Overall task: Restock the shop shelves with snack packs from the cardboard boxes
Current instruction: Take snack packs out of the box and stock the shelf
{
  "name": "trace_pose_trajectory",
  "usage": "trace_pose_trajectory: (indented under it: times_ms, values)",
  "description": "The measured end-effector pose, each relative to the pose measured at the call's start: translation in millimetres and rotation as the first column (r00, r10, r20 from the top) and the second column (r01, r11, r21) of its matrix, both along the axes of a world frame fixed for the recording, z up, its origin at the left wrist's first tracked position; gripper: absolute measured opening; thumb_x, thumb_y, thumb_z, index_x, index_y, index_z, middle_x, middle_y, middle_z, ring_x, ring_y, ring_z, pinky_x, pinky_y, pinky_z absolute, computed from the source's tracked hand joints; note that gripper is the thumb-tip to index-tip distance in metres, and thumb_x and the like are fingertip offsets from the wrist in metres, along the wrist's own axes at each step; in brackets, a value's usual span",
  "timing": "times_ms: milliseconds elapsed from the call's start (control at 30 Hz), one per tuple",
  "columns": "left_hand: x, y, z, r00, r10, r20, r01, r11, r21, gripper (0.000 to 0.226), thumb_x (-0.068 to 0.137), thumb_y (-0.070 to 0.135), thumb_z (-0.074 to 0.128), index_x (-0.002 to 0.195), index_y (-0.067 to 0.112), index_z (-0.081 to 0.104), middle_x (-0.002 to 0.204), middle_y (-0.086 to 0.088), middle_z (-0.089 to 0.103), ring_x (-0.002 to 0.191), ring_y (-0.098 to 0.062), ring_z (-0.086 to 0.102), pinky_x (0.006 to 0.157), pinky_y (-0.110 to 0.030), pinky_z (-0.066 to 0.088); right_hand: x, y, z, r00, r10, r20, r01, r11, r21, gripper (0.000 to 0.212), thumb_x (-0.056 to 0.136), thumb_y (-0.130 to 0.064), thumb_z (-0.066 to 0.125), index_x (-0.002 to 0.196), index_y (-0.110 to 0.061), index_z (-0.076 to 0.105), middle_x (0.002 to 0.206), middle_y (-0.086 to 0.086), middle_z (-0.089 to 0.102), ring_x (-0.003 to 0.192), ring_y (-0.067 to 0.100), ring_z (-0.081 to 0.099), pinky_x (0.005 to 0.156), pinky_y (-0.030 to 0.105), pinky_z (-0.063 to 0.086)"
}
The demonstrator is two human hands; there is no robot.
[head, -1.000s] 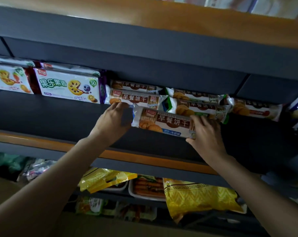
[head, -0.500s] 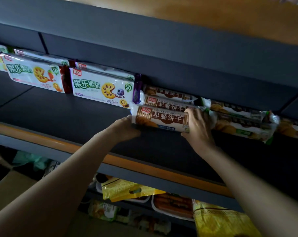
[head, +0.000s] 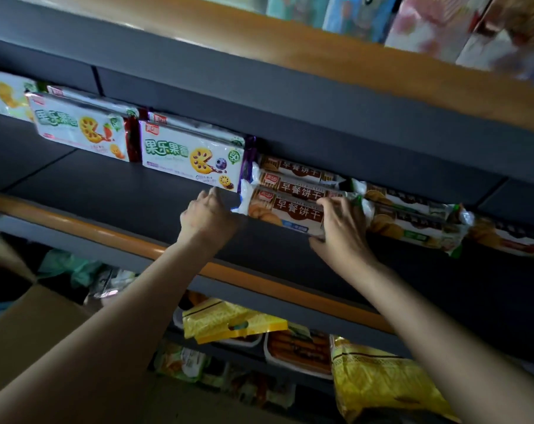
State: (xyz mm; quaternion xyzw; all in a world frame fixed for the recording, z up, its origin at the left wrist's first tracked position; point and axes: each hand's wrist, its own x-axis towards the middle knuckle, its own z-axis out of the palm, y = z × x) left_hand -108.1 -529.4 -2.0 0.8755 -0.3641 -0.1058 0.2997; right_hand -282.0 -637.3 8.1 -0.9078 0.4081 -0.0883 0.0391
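Note:
A brown roll pack of breakfast biscuits [head: 287, 211] lies on the dark shelf [head: 112, 185], at the front of a stack of like brown rolls [head: 293, 172]. My right hand [head: 342, 231] grips its right end, fingers curled over the top and thumb under it. My left hand [head: 209, 217] is at the pack's crimped left end, fingers loosely bent and touching it, holding nothing. A cardboard box [head: 30, 325] shows at the lower left, its contents hidden.
White fruit-biscuit packs [head: 192, 157] stand to the left of the rolls, green-trimmed biscuit rolls [head: 412, 228] to the right. The shelf has an orange front rail [head: 106, 232]. Yellow bags [head: 382, 384] and sausage trays [head: 299, 347] fill the shelf below. Colourful packs [head: 443, 22] sit above.
The brown pack has gone from out in front of the row back and left against the stacked brown rolls. Both hands followed it; my left hand has eased off its end.

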Motion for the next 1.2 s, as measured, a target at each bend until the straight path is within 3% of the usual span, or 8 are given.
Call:
trace_pose_trajectory:
  times_ms: [200,300,433,600,833,967,1067,1200]
  values:
    - [-33,132,7,0.992,0.112,0.052,-0.097,0.967,-0.234,0.053,0.071,0.031,0.036,0.111,0.002,0.055,0.111,-0.019,0.056,0.105,-0.038,0.054,0.088,-0.049,0.044,42,100,21,0.967,0.245,0.072,-0.249,0.967,0.056,0.052,0.082,-0.014,0.063,0.13,-0.01,0.042,0.13,0.014,0.037,0.124,0.032,0.034,0.103,0.037,0.027]
    - [-36,227,-13,0.983,0.141,0.119,-0.135,0.989,-0.062,0.056,0.072,0.036,0.027,0.113,0.009,0.054,0.111,-0.011,0.056,0.105,-0.032,0.054,0.088,-0.043,0.042,77,173,16,0.918,0.383,0.106,-0.396,0.903,0.166,0.048,0.082,-0.008,0.062,0.127,-0.005,0.046,0.126,0.017,0.041,0.122,0.033,0.039,0.101,0.032,0.027]
    - [0,365,-46,0.938,0.249,0.24,-0.278,0.956,0.095,0.041,0.086,0.018,0.05,0.127,0.016,0.047,0.124,-0.003,0.049,0.117,-0.024,0.046,0.095,-0.036,0.033,142,288,-17,0.817,0.568,0.099,-0.564,0.753,0.338,0.044,0.084,-0.009,0.058,0.126,-0.006,0.045,0.126,0.014,0.04,0.122,0.03,0.04,0.1,0.031,0.028]
    - [56,529,-66,0.785,0.604,0.14,-0.616,0.786,0.063,0.028,0.078,0.015,0.052,0.103,0.006,0.06,0.101,-0.014,0.062,0.095,-0.036,0.059,0.079,-0.044,0.046,236,437,-51,0.613,0.784,0.097,-0.709,0.491,0.506,0.035,0.093,-0.013,0.052,0.126,-0.012,0.041,0.13,0.006,0.034,0.118,0.021,0.041,0.077,0.016,0.027]
    - [105,660,-115,0.361,0.915,-0.179,-0.903,0.391,0.18,0.018,0.085,0.009,0.053,0.102,0.004,0.057,0.104,-0.014,0.06,0.097,-0.03,0.056,0.083,-0.037,0.044,325,597,-77,0.285,0.933,0.22,-0.909,0.19,0.372,0.039,0.09,-0.01,0.054,0.128,-0.009,0.048,0.129,0.007,0.046,0.123,0.022,0.042,0.102,0.033,0.038]
    - [123,675,-125,0.331,0.907,-0.259,-0.912,0.378,0.158,0.021,0.086,0.009,0.051,0.106,0.006,0.055,0.105,-0.012,0.06,0.096,-0.027,0.057,0.086,-0.041,0.048,355,643,-112,0.326,0.944,0.046,-0.786,0.244,0.568,0.064,0.091,-0.026,0.058,0.144,-0.009,0.025,0.147,0.008,0.028,0.134,0.024,0.03,0.108,0.033,0.03]
    - [136,687,-128,0.321,0.909,-0.267,-0.925,0.361,0.118,0.018,0.087,0.011,0.052,0.104,0.008,0.055,0.102,-0.01,0.06,0.093,-0.024,0.058,0.086,-0.045,0.05,377,666,-143,0.474,0.88,-0.033,-0.629,0.364,0.687,0.075,0.087,-0.037,0.062,0.143,-0.005,0.023,0.145,0.014,0.029,0.131,0.029,0.034,0.102,0.035,0.034]
    - [138,706,-140,0.207,0.931,-0.301,-0.964,0.246,0.099,0.022,0.089,0.013,0.054,0.112,0.01,0.054,0.107,-0.006,0.06,0.097,-0.019,0.057,0.083,-0.038,0.051,394,688,-168,0.553,0.821,0.145,-0.774,0.441,0.454,0.08,0.084,-0.039,0.064,0.144,-0.009,0.02,0.145,0.014,0.025,0.127,0.027,0.035,0.099,0.033,0.037]
